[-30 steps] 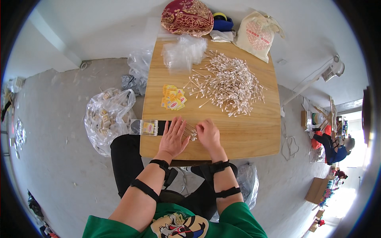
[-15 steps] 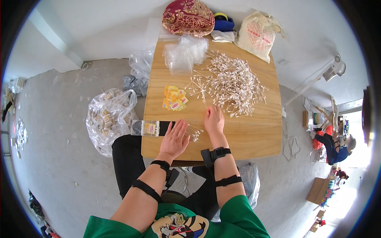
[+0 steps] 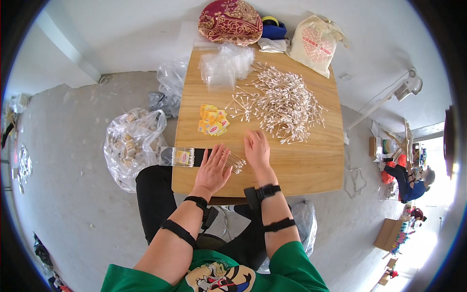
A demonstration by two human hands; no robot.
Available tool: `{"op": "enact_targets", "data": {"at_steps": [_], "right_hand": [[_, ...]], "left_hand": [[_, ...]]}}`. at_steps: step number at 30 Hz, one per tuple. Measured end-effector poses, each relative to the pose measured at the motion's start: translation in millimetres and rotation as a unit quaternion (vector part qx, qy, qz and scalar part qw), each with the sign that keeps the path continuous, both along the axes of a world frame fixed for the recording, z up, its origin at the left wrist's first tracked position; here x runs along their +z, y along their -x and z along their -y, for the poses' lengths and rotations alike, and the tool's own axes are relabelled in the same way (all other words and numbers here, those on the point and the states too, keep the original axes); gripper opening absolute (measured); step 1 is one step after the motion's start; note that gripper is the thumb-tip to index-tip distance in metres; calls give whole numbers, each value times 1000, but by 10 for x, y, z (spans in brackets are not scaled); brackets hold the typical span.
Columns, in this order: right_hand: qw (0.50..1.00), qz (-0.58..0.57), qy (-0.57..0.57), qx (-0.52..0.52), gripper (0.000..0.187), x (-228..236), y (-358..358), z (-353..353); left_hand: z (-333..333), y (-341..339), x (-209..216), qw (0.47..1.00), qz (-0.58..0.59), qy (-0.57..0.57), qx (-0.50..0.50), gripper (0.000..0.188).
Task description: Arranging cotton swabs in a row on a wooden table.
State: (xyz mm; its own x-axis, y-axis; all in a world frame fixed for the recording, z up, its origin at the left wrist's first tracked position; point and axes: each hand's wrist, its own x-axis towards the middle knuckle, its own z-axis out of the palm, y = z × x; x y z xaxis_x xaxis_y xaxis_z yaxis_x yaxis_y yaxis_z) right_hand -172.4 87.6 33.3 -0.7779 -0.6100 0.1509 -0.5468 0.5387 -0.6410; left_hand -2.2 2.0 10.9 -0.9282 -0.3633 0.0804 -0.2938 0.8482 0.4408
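My left hand [image 3: 212,171] lies flat with its fingers stretched out over the right end of a black strip [image 3: 199,155]. Fanned cotton swabs [image 3: 236,162] stick out from under its right side. At the strip's left end is a clear bag [image 3: 184,156] of cotton swabs with a yellow card in it. My right hand [image 3: 257,149] hovers just right of the fanned swabs, fingers curled in; whatever they hold does not show. Beyond it a big loose heap of cotton swabs [image 3: 289,104] covers the table's right half.
Yellow cards [image 3: 213,120] lie in a small pile on the wooden table [image 3: 301,170], with clear plastic bags [image 3: 226,66] behind. A patterned red cloth item [image 3: 230,22], a blue tape dispenser [image 3: 275,29] and a cloth drawstring bag [image 3: 318,44] line the far edge. A filled plastic sack [image 3: 131,146] stands left.
My right hand has drawn slightly left, toward the fanned swabs, from the near side of the heap. My left hand stays flat in place.
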Motion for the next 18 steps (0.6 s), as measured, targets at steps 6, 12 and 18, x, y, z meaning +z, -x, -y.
{"op": "enact_targets", "data": {"at_steps": [6,12,18], "right_hand": [[989,-131,-55,34,25,-48,264,365],[991,-132,7,7,9,-260,221,112],[995,-89,4,-48,3,-241,-72,-232]], "left_hand": [[-23,-8,-22,1000,-3,8,0,61],[-23,4,1,1000,-3,2,2,60],[-7,0,-10,1000,-7,-16,11,60]]}}
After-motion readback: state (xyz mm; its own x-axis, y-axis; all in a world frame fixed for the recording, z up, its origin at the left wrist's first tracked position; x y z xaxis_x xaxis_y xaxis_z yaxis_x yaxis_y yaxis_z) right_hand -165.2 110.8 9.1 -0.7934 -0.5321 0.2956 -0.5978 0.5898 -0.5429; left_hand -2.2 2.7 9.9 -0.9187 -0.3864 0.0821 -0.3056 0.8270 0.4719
